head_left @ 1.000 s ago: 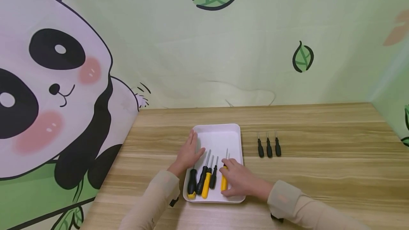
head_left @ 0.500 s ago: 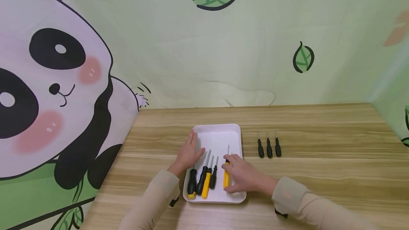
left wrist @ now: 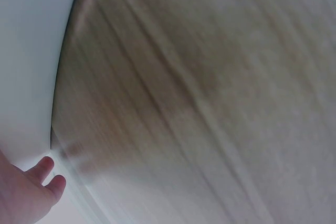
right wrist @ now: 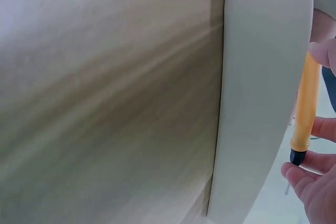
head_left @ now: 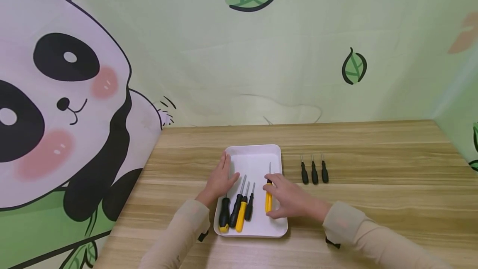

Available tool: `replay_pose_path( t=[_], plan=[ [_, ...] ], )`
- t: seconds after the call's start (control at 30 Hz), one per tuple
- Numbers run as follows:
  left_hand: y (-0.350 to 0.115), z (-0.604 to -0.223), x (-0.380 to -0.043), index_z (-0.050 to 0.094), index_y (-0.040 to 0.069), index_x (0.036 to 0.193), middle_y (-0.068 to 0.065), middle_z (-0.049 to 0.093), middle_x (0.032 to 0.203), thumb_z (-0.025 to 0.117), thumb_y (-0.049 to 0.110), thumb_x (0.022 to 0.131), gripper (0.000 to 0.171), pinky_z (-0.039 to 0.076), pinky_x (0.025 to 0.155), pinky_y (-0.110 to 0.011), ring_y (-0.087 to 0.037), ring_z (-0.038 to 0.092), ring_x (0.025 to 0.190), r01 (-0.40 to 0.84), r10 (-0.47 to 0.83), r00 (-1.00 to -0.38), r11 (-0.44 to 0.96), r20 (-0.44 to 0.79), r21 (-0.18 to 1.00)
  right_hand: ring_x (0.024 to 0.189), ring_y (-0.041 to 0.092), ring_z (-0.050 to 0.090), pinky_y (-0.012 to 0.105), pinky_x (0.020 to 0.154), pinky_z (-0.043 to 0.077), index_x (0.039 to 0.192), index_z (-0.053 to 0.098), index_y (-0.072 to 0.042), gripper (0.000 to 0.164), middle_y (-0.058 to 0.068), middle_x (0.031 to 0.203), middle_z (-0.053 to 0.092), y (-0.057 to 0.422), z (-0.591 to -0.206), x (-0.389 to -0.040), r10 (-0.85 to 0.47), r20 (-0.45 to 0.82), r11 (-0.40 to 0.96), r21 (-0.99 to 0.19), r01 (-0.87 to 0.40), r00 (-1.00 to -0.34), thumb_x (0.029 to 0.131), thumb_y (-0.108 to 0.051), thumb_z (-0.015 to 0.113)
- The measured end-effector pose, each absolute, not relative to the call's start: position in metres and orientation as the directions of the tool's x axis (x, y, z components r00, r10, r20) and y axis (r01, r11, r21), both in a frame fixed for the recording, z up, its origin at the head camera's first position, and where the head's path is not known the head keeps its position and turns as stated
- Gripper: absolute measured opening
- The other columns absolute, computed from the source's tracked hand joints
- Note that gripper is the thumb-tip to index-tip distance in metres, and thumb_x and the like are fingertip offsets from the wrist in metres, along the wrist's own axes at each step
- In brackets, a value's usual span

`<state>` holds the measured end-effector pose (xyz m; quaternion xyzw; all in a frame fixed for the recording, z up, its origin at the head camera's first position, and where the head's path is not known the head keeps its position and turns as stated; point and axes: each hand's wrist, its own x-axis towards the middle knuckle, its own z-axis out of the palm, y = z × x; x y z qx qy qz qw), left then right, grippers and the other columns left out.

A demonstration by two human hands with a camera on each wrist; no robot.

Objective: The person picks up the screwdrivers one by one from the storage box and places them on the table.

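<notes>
A white tray lies on the wooden table. My left hand rests on its left wall with straight fingers, the thumb over the inside. In the left wrist view two fingertips show beside the tray wall. My right hand holds a yellow-handled screwdriver over the tray's right part, thumb at the handle's end and fingers near the black collar, as the right wrist view of the screwdriver shows. Left in the tray lie a black-and-yellow screwdriver, a black one, another yellow one and a small black one.
To the right of the tray, three small black screwdrivers lie in a row on the wooden table, shafts pointing away. Behind the table hangs a pale green backdrop with a panda and leaves.
My right hand has moved away from me and slightly right, carrying the yellow screwdriver along inside the tray. My left hand and the tray have stayed put.
</notes>
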<state>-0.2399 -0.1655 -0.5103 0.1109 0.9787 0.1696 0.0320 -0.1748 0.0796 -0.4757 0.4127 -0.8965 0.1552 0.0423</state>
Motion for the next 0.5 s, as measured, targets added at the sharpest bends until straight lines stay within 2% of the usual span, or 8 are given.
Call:
replay_pose_path(
  t=[0.3,0.5],
  plan=[
    [-0.165,-0.508,-0.239,0.010,0.001,0.141,-0.013,0.001,0.149,0.045,0.041,0.089,0.074,0.030,0.103,-0.042,-0.031,0.030,0.128,0.220,0.240,-0.971,0.914,-0.016,0.341,0.116,0.025,0.043,0.037,0.092,0.044,0.113,0.056,-0.007,0.060,0.014,0.129,0.042,0.094,-0.464,-0.181,-0.711,0.182,0.640,-0.232,-0.732,-0.679,0.069,-0.047,0.067],
    [-0.165,-0.509,-0.239,0.008,0.002,0.142,-0.011,0.000,0.150,0.044,0.042,0.089,0.075,0.029,0.104,-0.041,-0.030,0.028,0.130,0.204,0.228,-0.973,0.917,-0.033,0.343,0.114,0.027,0.045,0.037,0.090,0.045,0.109,0.058,-0.007,0.059,0.015,0.126,0.046,0.104,-0.462,-0.186,-0.713,0.235,0.636,-0.178,-0.751,-0.660,0.067,-0.048,0.068]
  ],
)
